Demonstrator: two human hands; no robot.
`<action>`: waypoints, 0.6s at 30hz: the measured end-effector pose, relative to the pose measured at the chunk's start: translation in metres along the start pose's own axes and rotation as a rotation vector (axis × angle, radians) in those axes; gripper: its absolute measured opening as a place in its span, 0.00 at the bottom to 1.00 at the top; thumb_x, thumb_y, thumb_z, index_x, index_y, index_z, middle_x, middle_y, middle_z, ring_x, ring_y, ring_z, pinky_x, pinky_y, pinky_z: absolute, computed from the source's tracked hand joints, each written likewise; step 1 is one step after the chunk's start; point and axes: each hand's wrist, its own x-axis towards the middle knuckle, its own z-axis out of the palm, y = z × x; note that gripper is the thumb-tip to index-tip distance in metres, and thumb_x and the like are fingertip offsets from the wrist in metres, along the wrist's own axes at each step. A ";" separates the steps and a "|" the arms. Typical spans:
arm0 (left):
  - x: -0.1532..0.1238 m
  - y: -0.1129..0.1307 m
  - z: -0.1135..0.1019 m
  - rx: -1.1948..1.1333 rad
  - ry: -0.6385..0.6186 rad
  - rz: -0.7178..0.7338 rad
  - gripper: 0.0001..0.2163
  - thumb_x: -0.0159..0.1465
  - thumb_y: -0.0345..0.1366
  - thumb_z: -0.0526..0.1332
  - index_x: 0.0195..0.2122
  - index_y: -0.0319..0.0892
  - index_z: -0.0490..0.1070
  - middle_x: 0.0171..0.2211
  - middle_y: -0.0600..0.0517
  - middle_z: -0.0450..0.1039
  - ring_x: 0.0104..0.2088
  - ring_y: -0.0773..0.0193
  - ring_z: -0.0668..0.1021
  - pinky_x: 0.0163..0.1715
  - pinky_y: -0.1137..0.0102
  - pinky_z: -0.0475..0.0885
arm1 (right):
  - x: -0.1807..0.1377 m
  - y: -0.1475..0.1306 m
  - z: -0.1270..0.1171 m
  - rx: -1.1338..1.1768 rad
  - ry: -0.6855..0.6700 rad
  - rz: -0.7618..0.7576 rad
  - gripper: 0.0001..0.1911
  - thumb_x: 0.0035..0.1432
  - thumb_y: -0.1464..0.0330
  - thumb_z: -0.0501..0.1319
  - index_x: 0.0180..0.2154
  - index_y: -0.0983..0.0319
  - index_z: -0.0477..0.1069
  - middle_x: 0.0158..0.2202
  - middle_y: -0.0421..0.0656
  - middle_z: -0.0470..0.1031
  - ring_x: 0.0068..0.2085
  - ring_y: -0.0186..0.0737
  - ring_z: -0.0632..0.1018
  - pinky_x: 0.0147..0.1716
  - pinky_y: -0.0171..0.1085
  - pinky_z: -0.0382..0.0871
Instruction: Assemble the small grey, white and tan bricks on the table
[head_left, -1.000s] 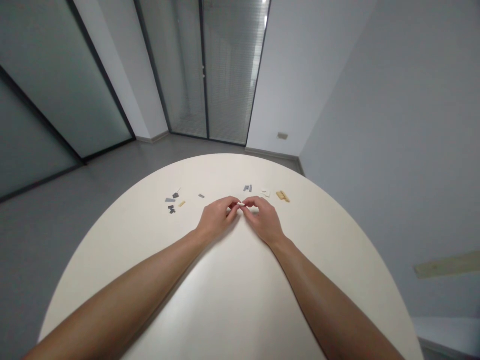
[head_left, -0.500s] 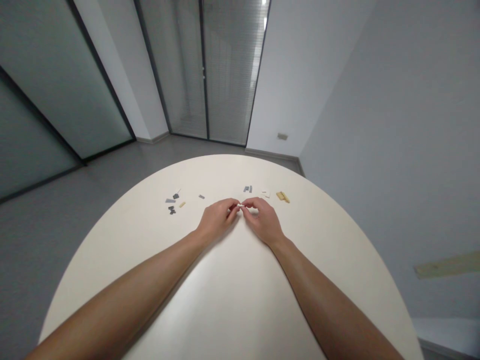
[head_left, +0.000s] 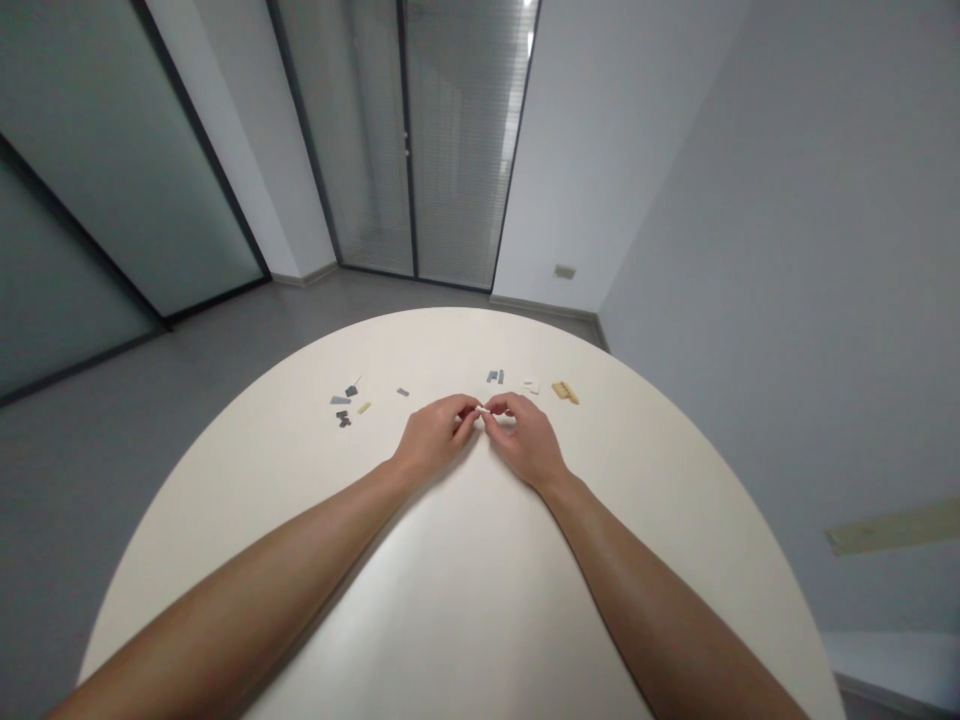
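My left hand (head_left: 441, 432) and my right hand (head_left: 526, 438) meet over the middle of the table, fingertips close together. Between them they pinch a small white piece (head_left: 481, 409), perhaps a building-block part; the fingers cover most of it. Just beyond my right hand lie grey pieces (head_left: 495, 377), white pieces (head_left: 531, 386) and tan pieces (head_left: 565, 392). A lone grey piece (head_left: 403, 392) rests to the far left of my left hand.
The round white table (head_left: 465, 600) fills the lower view. On its left side lie dark grey pieces (head_left: 343, 419), a long grey piece (head_left: 340, 400), a small tan piece (head_left: 364, 408) and a dark piece with a thin rod (head_left: 352, 391). Glass panels (head_left: 457, 150) stand beyond.
Both hands stay at the same spot with the small white piece between them. The view has shifted very slightly; the loose pieces have not moved.
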 end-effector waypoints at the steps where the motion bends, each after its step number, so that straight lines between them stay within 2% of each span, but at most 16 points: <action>1: 0.000 0.000 0.000 -0.001 0.000 0.002 0.11 0.69 0.39 0.54 0.45 0.48 0.76 0.41 0.54 0.81 0.37 0.62 0.80 0.37 0.69 0.71 | 0.000 0.000 0.000 0.002 -0.002 0.003 0.03 0.63 0.66 0.60 0.39 0.57 0.72 0.37 0.42 0.77 0.40 0.43 0.76 0.43 0.42 0.69; 18: 0.001 0.003 -0.001 -0.013 0.015 0.000 0.15 0.71 0.41 0.50 0.44 0.48 0.77 0.42 0.53 0.81 0.41 0.60 0.80 0.40 0.67 0.70 | 0.001 -0.002 -0.001 0.011 -0.002 -0.013 0.05 0.65 0.65 0.59 0.38 0.57 0.72 0.37 0.42 0.78 0.40 0.43 0.76 0.43 0.42 0.70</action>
